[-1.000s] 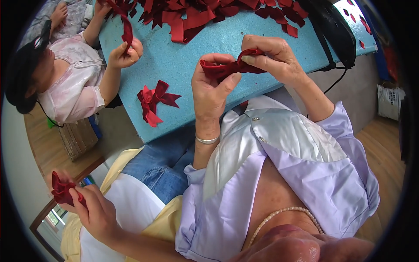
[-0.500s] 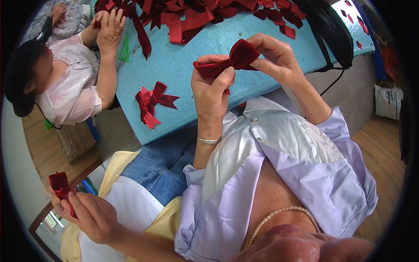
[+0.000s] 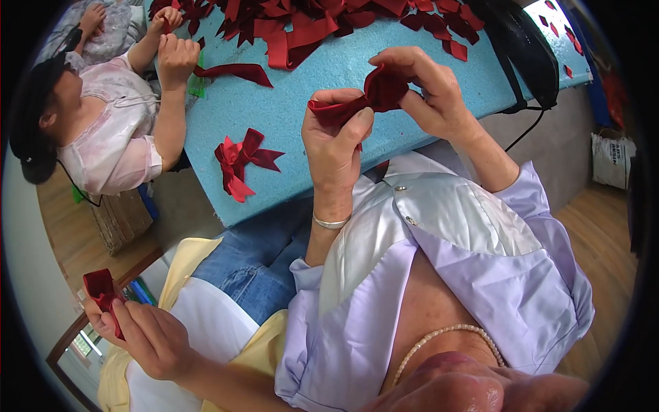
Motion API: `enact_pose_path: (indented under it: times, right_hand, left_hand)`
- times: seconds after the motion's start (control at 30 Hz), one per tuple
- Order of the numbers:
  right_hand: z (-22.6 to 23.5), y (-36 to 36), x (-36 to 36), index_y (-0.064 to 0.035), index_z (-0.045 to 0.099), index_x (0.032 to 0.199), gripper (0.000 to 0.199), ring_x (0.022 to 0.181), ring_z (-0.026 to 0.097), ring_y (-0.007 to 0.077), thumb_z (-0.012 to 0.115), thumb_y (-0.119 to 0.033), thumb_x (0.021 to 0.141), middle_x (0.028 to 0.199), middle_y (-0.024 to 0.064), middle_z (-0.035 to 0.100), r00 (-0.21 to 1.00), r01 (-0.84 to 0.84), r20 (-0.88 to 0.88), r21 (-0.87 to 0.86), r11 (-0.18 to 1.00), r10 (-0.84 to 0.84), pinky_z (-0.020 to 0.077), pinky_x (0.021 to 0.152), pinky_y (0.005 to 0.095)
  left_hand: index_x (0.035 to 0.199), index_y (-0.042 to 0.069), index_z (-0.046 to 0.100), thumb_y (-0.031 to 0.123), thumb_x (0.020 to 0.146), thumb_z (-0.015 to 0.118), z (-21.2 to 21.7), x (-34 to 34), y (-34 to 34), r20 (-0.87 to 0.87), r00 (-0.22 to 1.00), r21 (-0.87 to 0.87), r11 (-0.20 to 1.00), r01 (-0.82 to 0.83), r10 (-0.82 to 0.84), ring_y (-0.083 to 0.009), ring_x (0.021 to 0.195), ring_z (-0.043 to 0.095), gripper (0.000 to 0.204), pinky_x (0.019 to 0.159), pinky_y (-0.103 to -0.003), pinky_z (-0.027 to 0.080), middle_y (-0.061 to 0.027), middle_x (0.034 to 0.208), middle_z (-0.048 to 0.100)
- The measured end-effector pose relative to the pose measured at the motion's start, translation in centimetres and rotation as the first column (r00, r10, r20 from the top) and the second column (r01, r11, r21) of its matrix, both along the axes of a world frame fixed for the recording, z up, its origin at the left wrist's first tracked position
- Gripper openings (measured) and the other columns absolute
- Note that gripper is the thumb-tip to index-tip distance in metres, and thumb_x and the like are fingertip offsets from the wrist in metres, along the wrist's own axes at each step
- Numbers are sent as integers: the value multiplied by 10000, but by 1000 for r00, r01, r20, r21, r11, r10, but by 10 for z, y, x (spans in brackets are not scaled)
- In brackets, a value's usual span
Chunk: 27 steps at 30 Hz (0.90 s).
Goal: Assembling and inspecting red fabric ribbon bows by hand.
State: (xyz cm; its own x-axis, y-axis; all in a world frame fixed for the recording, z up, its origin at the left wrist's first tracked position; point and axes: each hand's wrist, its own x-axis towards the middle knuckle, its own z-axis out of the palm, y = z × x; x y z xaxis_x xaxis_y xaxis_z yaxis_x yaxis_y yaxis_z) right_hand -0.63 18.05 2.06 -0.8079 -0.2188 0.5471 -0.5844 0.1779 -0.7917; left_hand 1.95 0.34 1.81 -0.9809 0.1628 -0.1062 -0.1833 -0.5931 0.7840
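A dark red velvet bow [image 3: 386,88] is held up between my two hands, above the near edge of the blue table. My left hand [image 3: 334,141] is closed on its left loop, thumb pressed near the knot. The thumb and fingers of my right hand [image 3: 429,89] grip the right loop, which stands upright and partly folded. The fingers hide part of the loops. A brighter red ribbon bow [image 3: 244,163] with loose tails lies on the table to the left of my left hand.
Red ribbon pieces [image 3: 302,34] are heaped along the far side of the blue table [image 3: 274,185]. A black bag [image 3: 525,55] lies at the right. On the left, a person in a dark cap [image 3: 31,127] handles ribbon. Another person's hand [image 3: 147,336] at lower left holds a red bow.
My right hand has shifted slightly, bending the right loop more upright and folded. The person at left has brought both hands down, and a long ribbon there now lies sideways.
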Motion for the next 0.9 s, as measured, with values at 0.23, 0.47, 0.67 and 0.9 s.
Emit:
enact_pose_path:
  times: [0.23,0.47,0.67,0.9]
  right_hand:
    - [-3,2,-4,40,596,1093,449,735,675,245,523,104,655,817,128,645,958,107,-283,185,977,-51,524,624,304]
    - [0,-5,-6,24,623,987,353,634,659,238,543,93,651,746,98,656,924,249,-335,154,956,-186,505,549,292]
    - [-5,-3,1,12,600,871,208,630,661,242,558,79,678,753,115,667,975,194,-171,322,927,-144,493,534,293]
    - [-3,-11,3,15,584,821,138,599,641,247,568,69,695,719,115,649,983,180,-70,163,970,-171,481,521,292]
  left_hand:
    - [970,12,562,-52,765,708,1,3,2,7,999,-61,997,43,-43,-79,652,525,260,550,-204,412,-65,859,613]
    - [971,9,560,-33,761,726,7,2,3,23,999,-20,999,31,-30,-74,645,519,271,548,-203,411,-66,907,611]
    - [987,14,579,-17,761,740,2,4,4,47,999,-82,997,-1,5,-60,635,511,279,531,-201,400,-48,882,612]
    - [980,4,599,-2,767,747,-3,5,2,55,999,-77,997,5,-1,-49,574,493,259,479,-198,366,-24,772,604]
